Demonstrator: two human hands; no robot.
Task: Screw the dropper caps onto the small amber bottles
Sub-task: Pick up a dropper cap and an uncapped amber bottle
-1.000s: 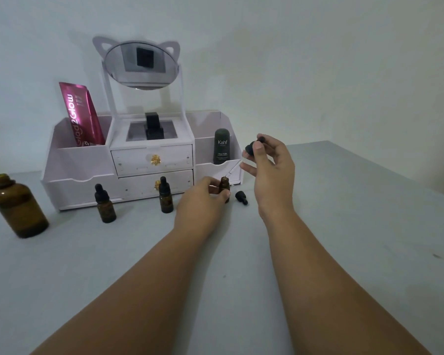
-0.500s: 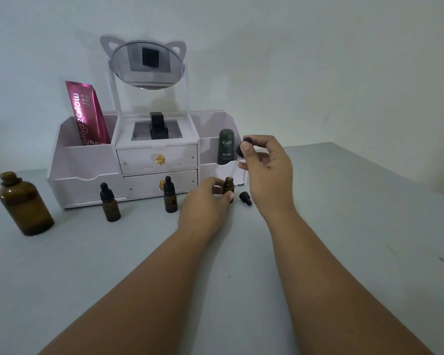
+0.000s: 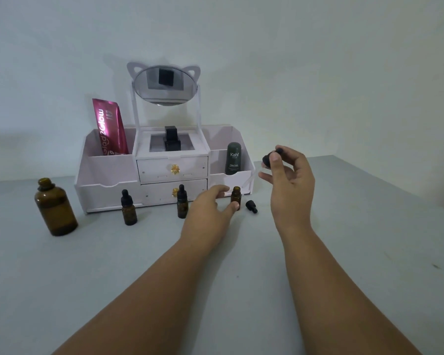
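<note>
A small uncapped amber bottle [image 3: 235, 197] stands upright on the grey table, in front of the organizer's right end. My left hand [image 3: 210, 213] lies just left of it with fingers spread; the thumb tip touches the bottle's base and the index finger is apart from it. My right hand [image 3: 290, 183] is raised to the right of the bottle and pinches a black dropper cap [image 3: 268, 160] between thumb and fingers. A second black dropper cap [image 3: 251, 206] lies on the table right of the open bottle. Two capped small amber bottles [image 3: 129, 211] [image 3: 182, 204] stand further left.
A white cosmetics organizer [image 3: 108, 172] with drawers and a cat-ear mirror [image 3: 166, 84] stands behind the bottles, holding a pink tube [image 3: 110, 128] and a dark green bottle [image 3: 233, 158]. A large uncapped amber bottle [image 3: 54, 208] stands at the left. The table's right edge runs diagonally.
My right hand has lifted the dropper cap up and to the right, away from the open bottle. My left hand has loosened its grip on that bottle and spread its fingers.
</note>
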